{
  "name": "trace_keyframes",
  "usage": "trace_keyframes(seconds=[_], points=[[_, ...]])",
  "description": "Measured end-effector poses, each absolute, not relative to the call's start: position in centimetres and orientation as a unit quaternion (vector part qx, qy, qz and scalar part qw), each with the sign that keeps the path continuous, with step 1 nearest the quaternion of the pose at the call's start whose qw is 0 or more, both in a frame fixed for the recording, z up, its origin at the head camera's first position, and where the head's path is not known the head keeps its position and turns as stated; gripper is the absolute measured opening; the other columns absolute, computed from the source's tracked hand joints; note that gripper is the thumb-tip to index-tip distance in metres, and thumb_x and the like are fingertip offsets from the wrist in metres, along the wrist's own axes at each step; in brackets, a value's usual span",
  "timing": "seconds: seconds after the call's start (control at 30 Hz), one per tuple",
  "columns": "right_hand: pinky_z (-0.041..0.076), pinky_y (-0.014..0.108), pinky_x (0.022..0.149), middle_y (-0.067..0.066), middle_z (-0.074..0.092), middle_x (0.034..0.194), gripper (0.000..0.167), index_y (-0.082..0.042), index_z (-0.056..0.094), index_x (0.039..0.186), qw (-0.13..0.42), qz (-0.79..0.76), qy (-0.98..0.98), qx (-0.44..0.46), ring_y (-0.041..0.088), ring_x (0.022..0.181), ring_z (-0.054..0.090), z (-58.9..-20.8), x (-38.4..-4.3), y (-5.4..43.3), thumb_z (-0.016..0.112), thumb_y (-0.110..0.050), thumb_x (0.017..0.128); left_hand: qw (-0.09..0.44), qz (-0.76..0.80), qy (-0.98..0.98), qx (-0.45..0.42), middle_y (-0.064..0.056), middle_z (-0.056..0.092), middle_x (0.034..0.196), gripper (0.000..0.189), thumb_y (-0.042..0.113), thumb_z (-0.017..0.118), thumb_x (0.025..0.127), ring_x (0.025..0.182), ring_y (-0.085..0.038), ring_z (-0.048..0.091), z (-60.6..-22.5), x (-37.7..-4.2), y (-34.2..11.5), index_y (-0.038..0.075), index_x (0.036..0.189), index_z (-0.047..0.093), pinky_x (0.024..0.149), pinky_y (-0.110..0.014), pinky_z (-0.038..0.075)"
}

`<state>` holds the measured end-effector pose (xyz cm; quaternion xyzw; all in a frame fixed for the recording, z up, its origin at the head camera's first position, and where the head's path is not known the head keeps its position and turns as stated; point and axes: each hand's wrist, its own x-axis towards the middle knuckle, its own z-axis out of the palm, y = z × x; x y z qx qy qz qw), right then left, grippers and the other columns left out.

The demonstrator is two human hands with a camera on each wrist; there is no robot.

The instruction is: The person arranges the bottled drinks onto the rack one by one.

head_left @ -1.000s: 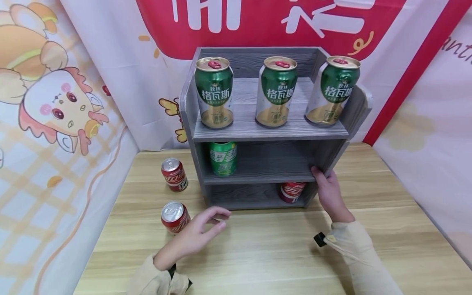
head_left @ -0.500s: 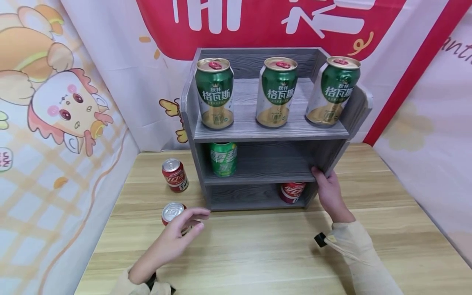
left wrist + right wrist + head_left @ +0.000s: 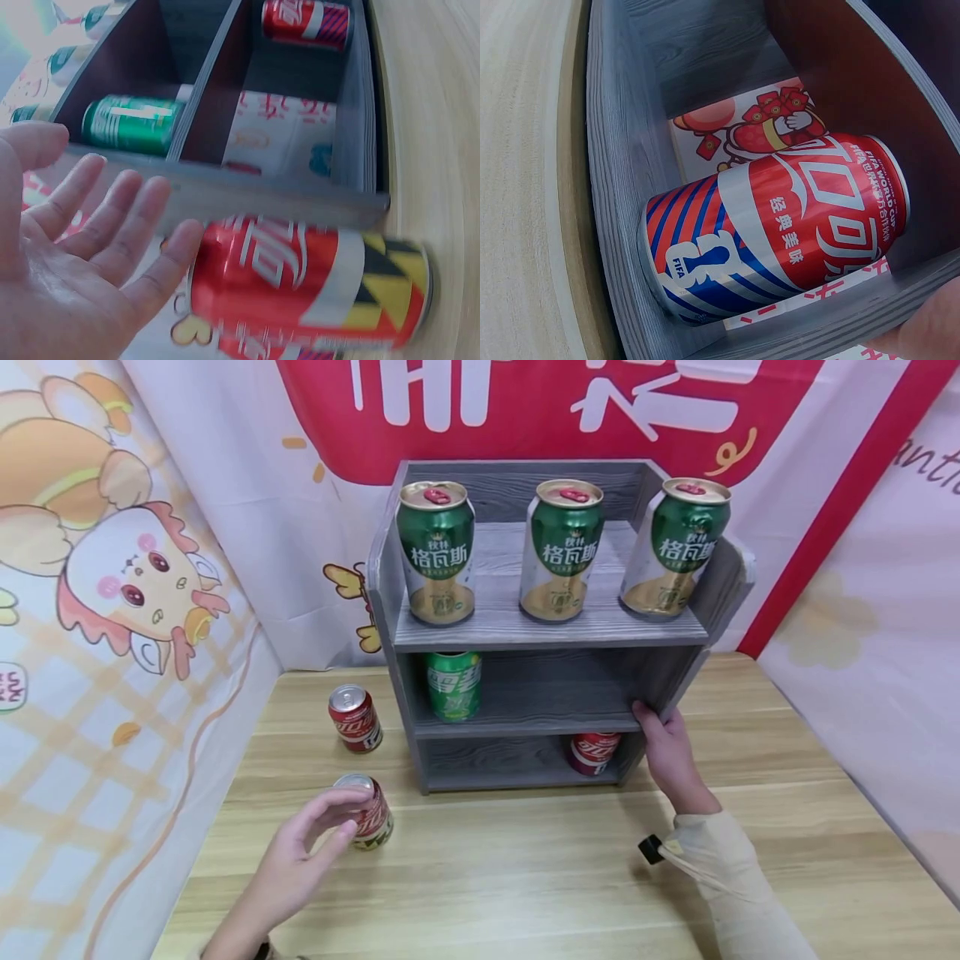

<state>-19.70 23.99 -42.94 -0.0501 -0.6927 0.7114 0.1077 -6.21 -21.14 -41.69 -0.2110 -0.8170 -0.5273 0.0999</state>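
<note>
My left hand, fingers spread and slightly bent, hovers at the near red cola can on the table. In the left wrist view its little fingertip overlaps the top end of that can. Behind it stands another red cola can, left of the grey wooden shelf. My right hand grips the shelf's right side panel, thumb at the front edge and fingers hidden behind. A red cola can stands on the bottom level near that hand.
Three green-and-gold cans stand along the top level. A green soda can is at the left of the middle level. Printed cloth walls close in the wooden table at the back and sides.
My left hand has moved left, from beside the shelf's front to the near cola can. The right hand stays on the shelf's side; the cans and shelf have not moved.
</note>
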Motion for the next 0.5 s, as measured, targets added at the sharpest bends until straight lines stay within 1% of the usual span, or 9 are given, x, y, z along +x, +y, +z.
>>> trace_keyframes(seconds=[0.13, 0.2, 0.27, 0.37, 0.43, 0.5], points=[[0.04, 0.01, 0.093, -0.019, 0.063, 0.098, 0.02, -0.016, 0.052, 0.118, 0.109, 0.71, -0.694, -0.05, -0.002, 0.099, 0.056, -43.0, -19.7, 24.1, 0.053, -0.024, 0.1, 0.132, -0.538, -0.81, -0.193, 0.0, 0.063, 0.127, 0.034, -0.014, 0.055, 0.09, 0.115, -0.004, 0.06, -41.8, -6.0, -22.3, -0.004, 0.123, 0.057, 0.1, -0.012, 0.045], [0.04, 0.01, 0.093, -0.018, 0.063, 0.098, 0.018, -0.017, 0.051, 0.117, 0.106, 0.71, -0.694, -0.049, -0.002, 0.099, 0.056, -43.1, -19.7, 24.1, 0.053, -0.025, 0.1, 0.151, -0.54, -0.808, -0.181, -0.001, 0.062, 0.128, 0.035, -0.016, 0.056, 0.088, 0.119, -0.004, 0.058, -42.0, -6.0, -22.6, -0.008, 0.123, 0.056, 0.102, -0.012, 0.042], [0.041, 0.011, 0.093, -0.019, 0.063, 0.098, 0.018, -0.018, 0.051, 0.117, 0.106, 0.711, -0.694, -0.049, -0.003, 0.098, 0.056, -43.1, -19.7, 24.1, 0.053, -0.025, 0.1, 0.166, -0.538, -0.81, -0.165, -0.001, 0.06, 0.132, 0.04, -0.016, 0.058, 0.087, 0.123, -0.004, 0.054, -42.2, -6.1, -22.8, -0.01, 0.126, 0.053, 0.105, -0.011, 0.038], [0.041, 0.011, 0.092, -0.019, 0.063, 0.096, 0.016, -0.019, 0.052, 0.116, 0.11, 0.714, -0.69, -0.047, -0.003, 0.098, 0.056, -43.2, -19.7, 24.1, 0.053, -0.024, 0.1, 0.174, -0.53, -0.82, -0.13, 0.005, 0.054, 0.136, 0.05, -0.014, 0.063, 0.085, 0.129, -0.002, 0.047, -42.7, -6.3, -22.9, -0.009, 0.132, 0.049, 0.105, -0.008, 0.036], [0.041, 0.011, 0.092, -0.019, 0.064, 0.096, 0.016, -0.019, 0.052, 0.115, 0.114, 0.717, -0.687, -0.045, -0.002, 0.097, 0.057, -43.2, -19.7, 24.1, 0.053, -0.023, 0.1, 0.161, -0.532, -0.825, -0.098, 0.011, 0.05, 0.138, 0.055, -0.01, 0.066, 0.085, 0.13, -0.001, 0.045, -43.0, -6.5, -22.9, -0.003, 0.136, 0.047, 0.103, -0.007, 0.037], [0.042, 0.011, 0.092, -0.019, 0.064, 0.097, 0.016, -0.019, 0.052, 0.115, 0.115, 0.717, -0.687, -0.042, -0.003, 0.097, 0.057, -43.2, -19.7, 24.2, 0.053, -0.023, 0.1, 0.144, -0.535, -0.829, -0.075, 0.012, 0.048, 0.138, 0.059, -0.006, 0.068, 0.086, 0.13, -0.001, 0.044, -43.4, -6.7, -22.7, 0.0, 0.139, 0.044, 0.101, -0.006, 0.038]])
